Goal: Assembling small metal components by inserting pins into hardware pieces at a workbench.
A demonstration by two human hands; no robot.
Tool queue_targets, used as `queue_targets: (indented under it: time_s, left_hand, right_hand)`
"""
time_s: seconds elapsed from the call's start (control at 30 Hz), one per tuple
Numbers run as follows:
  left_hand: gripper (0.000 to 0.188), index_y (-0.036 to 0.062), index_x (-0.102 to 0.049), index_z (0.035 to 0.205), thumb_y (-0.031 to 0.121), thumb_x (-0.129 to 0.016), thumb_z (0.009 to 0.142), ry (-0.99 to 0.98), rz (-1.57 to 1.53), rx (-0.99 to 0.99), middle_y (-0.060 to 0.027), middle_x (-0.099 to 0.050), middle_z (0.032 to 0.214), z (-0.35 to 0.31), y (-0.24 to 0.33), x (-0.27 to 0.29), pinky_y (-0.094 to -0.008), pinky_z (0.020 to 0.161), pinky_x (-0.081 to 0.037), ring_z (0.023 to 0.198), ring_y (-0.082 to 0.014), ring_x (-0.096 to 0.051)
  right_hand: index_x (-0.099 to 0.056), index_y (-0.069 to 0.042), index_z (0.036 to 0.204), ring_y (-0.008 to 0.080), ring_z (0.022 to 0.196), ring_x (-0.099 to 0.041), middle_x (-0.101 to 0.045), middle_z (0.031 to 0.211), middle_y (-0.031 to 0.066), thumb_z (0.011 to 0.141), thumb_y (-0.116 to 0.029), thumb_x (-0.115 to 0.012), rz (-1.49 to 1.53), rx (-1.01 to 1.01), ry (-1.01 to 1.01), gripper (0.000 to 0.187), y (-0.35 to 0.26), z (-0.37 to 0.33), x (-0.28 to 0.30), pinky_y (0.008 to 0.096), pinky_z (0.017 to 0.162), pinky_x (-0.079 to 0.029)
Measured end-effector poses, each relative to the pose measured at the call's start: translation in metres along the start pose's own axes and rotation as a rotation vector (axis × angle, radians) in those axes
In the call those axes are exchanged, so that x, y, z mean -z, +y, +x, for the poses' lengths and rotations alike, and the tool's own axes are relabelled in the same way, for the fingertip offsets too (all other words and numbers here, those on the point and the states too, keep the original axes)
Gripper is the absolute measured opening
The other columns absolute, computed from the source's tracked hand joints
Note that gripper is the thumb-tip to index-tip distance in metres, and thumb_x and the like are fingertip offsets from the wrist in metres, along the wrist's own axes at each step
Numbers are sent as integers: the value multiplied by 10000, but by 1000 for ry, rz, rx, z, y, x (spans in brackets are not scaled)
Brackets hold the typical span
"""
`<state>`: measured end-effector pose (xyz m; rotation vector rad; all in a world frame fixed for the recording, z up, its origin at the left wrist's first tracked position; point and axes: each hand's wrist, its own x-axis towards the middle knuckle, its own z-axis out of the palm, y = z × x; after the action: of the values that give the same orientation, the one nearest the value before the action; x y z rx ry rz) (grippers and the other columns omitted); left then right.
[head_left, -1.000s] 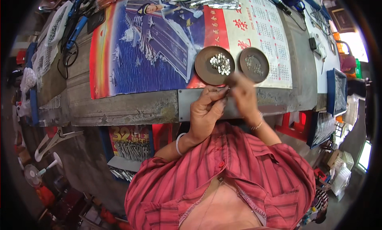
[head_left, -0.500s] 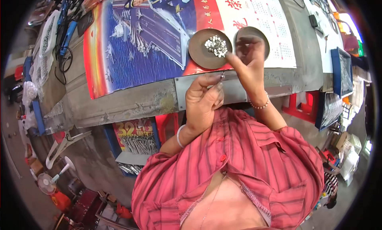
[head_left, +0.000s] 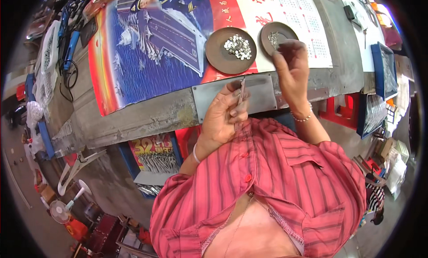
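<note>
Metal piece (head_left: pixel 242 94), slim and silvery, stands roughly upright just in front of the table's near edge, pinched between the thumb and fingers of the left hand (head_left: pixel 221 115), which cover part of it. Right hand (head_left: pixel 295 73) is raised over the near right side of a small brown dish (head_left: pixel 286 28), its fingers bent; the fingertips are dark and blurred, so I cannot tell whether they are pressed together or pinch anything. That hand stands in the way of the dish's lower right part; on the visible side lie tiny thin metal bits (head_left: pixel 273 37). Just left sits a larger brown dish (head_left: pixel 216 57) with a heap of small, shiny round pieces (head_left: pixel 237 47).

Both dishes, 2 in all, rest on a colourful poster (head_left: pixel 147 75) spread over the worn grey table (head_left: pixel 147 129). A flat metal plate (head_left: pixel 262 95) lies along the near edge, partly hidden behind the left fingers. Farther left are a blue-handled tool (head_left: pixel 71 47) with a dark cable (head_left: pixel 72 82) and a pale tray (head_left: pixel 50 44). On the right are 2 blue bins (head_left: pixel 386 73) and a red stool (head_left: pixel 327 111). Below the table, a blue-sided box (head_left: pixel 129 162) holds many metal pieces (head_left: pixel 158 163).
</note>
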<state>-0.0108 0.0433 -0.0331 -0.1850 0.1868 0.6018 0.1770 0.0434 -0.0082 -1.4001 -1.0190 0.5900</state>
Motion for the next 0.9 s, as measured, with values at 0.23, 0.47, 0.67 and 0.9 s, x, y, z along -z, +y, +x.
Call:
queue_targets:
  time_s: [0.23, 0.47, 0.67, 0.9]
  left_hand:
    - [278, 39, -488, 1203, 50, -491, 925, 64, 64, 45, -128, -493, 1023, 2, 5, 2, -188, 495, -347, 636, -88, -422]
    - [248, 35, -576, 1140, 79, -594, 896, 313, 1044, -209, -33, -605, 918, -9, 15, -9, -163, 566, -386, 687, -42, -515]
    - [212, 2, -621, 1043, 17, -606, 833, 146, 1971, -372, -75, -606, 897, 5, 22, -26, -245, 663, -442, 760, -144, -578]
    - [184, 78, -628, 952, 45, -581, 776, -102, 2459, -498, -96, -503, 834, 46, 2, -12, -395, 602, -480, 733, -274, -599]
  right_hand:
    - [-517, 16, 955, 148, 709, -527, -532, 838, 82, 883, -121, -601, -264, -5, -167, 176, 17, -31, 40, 271, 656, -447]
    - [-538, 8, 894, 269, 712, -540, -534, 843, 132, 879, -91, -582, -449, 137, -176, 109, 34, -42, 64, 310, 652, -449]
    - [-548, -1, 875, 281, 732, -540, -552, 848, 129, 845, -76, -608, -420, 164, -177, 100, 47, -50, 70, 330, 650, -451]
    - [-568, -11, 826, 260, 740, -542, -558, 829, 121, 797, -48, -635, -352, 220, -199, 82, 46, -49, 70, 323, 646, -449]
